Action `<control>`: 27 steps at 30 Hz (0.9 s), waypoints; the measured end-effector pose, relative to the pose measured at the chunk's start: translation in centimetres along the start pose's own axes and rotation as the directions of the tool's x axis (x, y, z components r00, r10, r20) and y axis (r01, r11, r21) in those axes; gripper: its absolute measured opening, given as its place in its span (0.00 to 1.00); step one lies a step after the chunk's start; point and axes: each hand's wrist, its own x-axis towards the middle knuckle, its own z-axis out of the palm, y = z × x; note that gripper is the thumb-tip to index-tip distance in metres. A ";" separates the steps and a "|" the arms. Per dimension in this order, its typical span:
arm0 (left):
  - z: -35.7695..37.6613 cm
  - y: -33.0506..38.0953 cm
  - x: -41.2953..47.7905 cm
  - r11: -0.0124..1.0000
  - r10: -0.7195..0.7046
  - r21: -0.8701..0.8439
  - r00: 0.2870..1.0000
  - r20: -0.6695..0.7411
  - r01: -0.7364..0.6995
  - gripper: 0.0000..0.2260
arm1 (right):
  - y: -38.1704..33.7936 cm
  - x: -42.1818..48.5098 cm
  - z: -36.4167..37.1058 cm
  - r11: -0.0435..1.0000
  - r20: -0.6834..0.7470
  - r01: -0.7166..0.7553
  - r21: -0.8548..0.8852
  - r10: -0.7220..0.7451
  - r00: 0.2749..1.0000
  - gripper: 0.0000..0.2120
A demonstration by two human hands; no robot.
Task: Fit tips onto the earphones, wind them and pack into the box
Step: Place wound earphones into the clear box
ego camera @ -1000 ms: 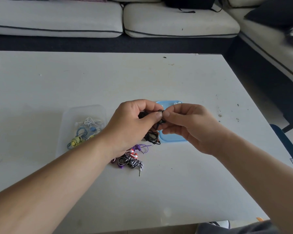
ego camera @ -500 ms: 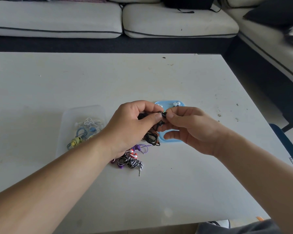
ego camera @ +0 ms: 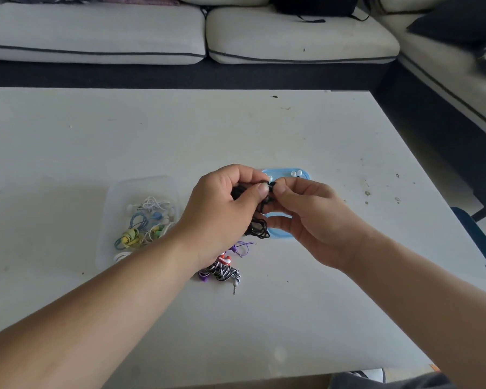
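My left hand (ego camera: 222, 209) grips a pair of black earphones (ego camera: 257, 227), whose cord hangs in a bundle below my fingers. My right hand (ego camera: 306, 217) pinches the black earbud between thumb and forefinger, right against my left thumb. Whether a tip sits on the bud is hidden by my fingers. Behind my hands lies a blue lid (ego camera: 289, 175) with a few white ear tips (ego camera: 295, 173) on it. A clear plastic box (ego camera: 141, 217) at the left holds several wound earphones in white, blue, green and yellow.
A loose pile of earphones (ego camera: 222, 272), black-and-white striped, purple and red, lies on the white table (ego camera: 180, 136) just below my left wrist. Sofa cushions (ego camera: 292, 35) run along the far side and the right. A blue chair edge (ego camera: 477, 237) shows at the right.
My hands have stayed together on the black earbud. My right thumb and forefinger have shifted slightly at the bud, uncovering more of the blue lid and its white tips.
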 end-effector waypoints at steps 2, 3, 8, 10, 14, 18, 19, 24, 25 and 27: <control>0.1 0.1 -0.2 0.999 0.026 0.033 0.999 -0.019 -0.025 0.05 | 0.2 -0.1 0.4 1.000 -0.022 0.009 0.028 -0.009 1.000 0.09; 0.1 0.1 -0.2 0.998 0.034 0.045 0.999 -0.034 -0.032 0.05 | 0.3 -0.1 0.6 0.999 -0.028 0.014 0.035 -0.013 1.000 0.09; -0.4 0.3 -0.1 0.999 0.042 0.019 0.999 -0.034 -0.041 0.05 | 0.4 -0.3 1.1 0.999 -0.047 0.027 0.044 -0.025 0.999 0.09; -0.5 0.4 -0.1 0.996 0.069 0.051 0.998 -0.006 -0.069 0.07 | 0.2 -0.2 1.0 0.998 -0.038 0.012 0.063 -0.010 0.999 0.09; -0.4 0.5 0.0 0.997 0.059 0.046 0.997 -0.044 -0.057 0.07 | -0.2 -0.4 0.7 0.985 -0.029 -0.053 0.164 0.058 0.998 0.09; -0.5 0.6 0.2 0.999 0.043 0.011 0.998 -0.055 -0.042 0.06 | -0.4 -0.6 0.8 0.970 -0.038 -0.079 0.231 0.090 0.995 0.05; -0.4 0.6 0.2 0.999 0.043 0.008 0.998 -0.042 -0.042 0.06 | -0.5 -0.6 0.8 0.968 -0.032 -0.077 0.239 0.088 0.996 0.06; -0.4 0.4 0.1 0.998 0.049 0.025 0.999 -0.009 -0.049 0.07 | -0.5 -0.6 0.6 0.970 -0.019 -0.075 0.230 0.082 0.996 0.07; -0.4 0.4 0.1 0.998 0.054 0.031 0.998 -0.011 -0.054 0.07 | -0.4 -0.6 0.6 0.972 -0.018 -0.076 0.224 0.082 0.996 0.07; -0.4 0.4 0.1 0.998 0.053 0.037 0.998 -0.014 -0.053 0.07 | -0.4 -0.6 0.6 0.976 -0.014 -0.074 0.204 0.078 0.997 0.07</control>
